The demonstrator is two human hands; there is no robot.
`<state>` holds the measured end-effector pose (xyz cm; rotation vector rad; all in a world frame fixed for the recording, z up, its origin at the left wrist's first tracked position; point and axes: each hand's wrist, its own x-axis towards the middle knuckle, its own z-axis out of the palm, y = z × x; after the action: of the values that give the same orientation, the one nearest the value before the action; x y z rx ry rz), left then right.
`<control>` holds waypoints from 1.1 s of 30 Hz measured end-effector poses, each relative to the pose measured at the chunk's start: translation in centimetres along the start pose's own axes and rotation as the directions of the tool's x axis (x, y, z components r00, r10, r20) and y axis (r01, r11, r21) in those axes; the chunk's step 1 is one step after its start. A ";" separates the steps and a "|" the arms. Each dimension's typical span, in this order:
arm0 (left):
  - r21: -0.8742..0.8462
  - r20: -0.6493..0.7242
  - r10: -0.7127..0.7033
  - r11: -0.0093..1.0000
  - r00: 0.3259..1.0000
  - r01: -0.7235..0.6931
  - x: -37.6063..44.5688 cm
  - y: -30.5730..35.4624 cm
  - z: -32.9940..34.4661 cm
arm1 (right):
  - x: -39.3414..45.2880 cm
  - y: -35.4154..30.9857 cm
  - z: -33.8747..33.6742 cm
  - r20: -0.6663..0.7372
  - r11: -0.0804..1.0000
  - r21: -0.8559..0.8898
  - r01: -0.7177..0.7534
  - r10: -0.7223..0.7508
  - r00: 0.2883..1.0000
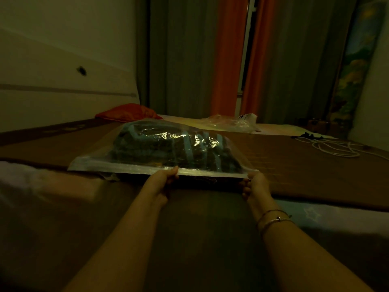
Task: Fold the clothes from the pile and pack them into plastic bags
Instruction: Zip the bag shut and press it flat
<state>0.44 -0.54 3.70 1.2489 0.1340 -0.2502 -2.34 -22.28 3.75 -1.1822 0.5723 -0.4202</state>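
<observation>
Both hands reach forward and pinch the near edge of a clear plastic bag [88, 165]. The left hand [162, 182] grips that edge near its middle, thumb on top and fingers curled beneath. The right hand [255, 185] is closed on the same edge at the bag's right corner, with 2 thin bracelets [273, 220] on its wrist. The bag lies flat on a brown mat [305, 165] directly beyond the hands, its sealed strip running between and past them to the left. Inside it sits a folded dark garment with light blue stripes [168, 148], bulging the plastic upward. Farther back, well apart from the hands, a crumpled empty plastic bag [229, 123] rests near the curtains, a red cushion [128, 112] lies to the left, and a white cord [334, 147] is coiled to the right.
</observation>
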 end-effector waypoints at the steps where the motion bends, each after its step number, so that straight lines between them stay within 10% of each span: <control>1: -0.003 0.003 0.000 1.000 1.000 0.000 0.1 0.1 0.0 | -0.1 -0.1 0.0 0.004 1.000 -0.004 -0.008 0.008 1.000; 7: -0.179 -0.132 0.030 0.982 0.991 -0.053 0.0 0.8 -1.7 | -1.1 -0.8 -3.3 0.447 0.966 -0.132 -0.220 0.256 0.857; 12: -0.199 -0.313 0.094 0.967 0.945 -0.162 0.5 2.0 -5.1 | -1.2 -1.4 -4.2 0.503 0.962 -0.072 -0.265 0.264 0.823; 15: -0.096 -0.287 0.139 0.980 0.948 -0.172 1.2 1.9 -6.2 | -2.5 -1.3 0.3 0.577 0.906 -0.420 -0.057 0.315 0.753; 19: -0.033 -0.260 0.103 0.993 0.960 -0.115 2.3 2.0 -7.1 | -2.2 -1.7 5.4 0.419 0.788 -0.527 0.317 -0.083 0.904; 24: -0.041 -0.261 0.081 0.995 0.962 -0.095 4.9 3.8 -9.8 | 2.1 -0.2 10.7 0.669 0.770 -0.522 0.367 0.103 0.736; 33: 0.045 -0.316 0.019 0.999 0.949 -0.005 12.9 9.8 -16.9 | 8.0 3.2 24.2 0.646 0.690 -0.599 0.406 0.116 0.755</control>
<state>16.01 16.88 4.38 1.3266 0.3995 -0.0401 18.94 -8.07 5.57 -2.0370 -0.0199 0.1333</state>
